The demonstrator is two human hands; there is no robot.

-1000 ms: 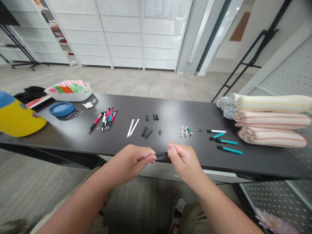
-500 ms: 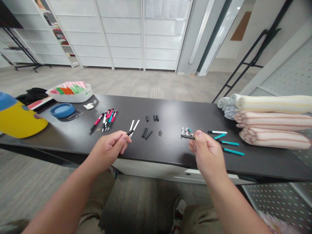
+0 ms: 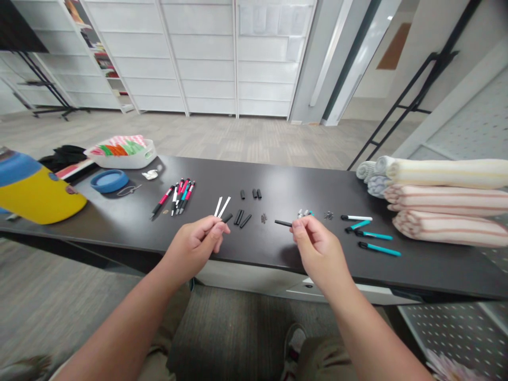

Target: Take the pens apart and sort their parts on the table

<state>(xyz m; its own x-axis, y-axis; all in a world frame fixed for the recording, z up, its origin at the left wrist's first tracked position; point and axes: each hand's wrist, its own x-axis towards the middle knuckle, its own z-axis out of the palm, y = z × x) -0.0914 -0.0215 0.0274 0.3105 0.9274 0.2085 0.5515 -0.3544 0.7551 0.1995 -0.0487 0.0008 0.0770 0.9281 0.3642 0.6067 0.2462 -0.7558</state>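
Observation:
My left hand (image 3: pixel 198 242) is closed in a pinch on a short black pen part (image 3: pixel 226 217), held just above the black table (image 3: pixel 119 222) near two white refill tubes (image 3: pixel 222 206). My right hand (image 3: pixel 313 244) is closed on a thin black pen piece (image 3: pixel 283 223) that sticks out to the left of its fingers. Between the hands lie loose black barrel pieces (image 3: pixel 242 218) and tiny springs (image 3: pixel 264 217). Small silver tips (image 3: pixel 304 213) lie just beyond my right hand.
Assembled pink and teal pens (image 3: pixel 178 194) lie at the left, teal pens (image 3: pixel 371 235) at the right. Folded towels (image 3: pixel 444 201) are stacked far right. A blue dish (image 3: pixel 109 180), a white basket (image 3: pixel 123 151) and a yellow-blue object (image 3: pixel 35 193) sit far left.
The hands held one black pen together at the table's front edge, pulled it into two parts and moved apart; now they have come slightly closer again, each holding its part.

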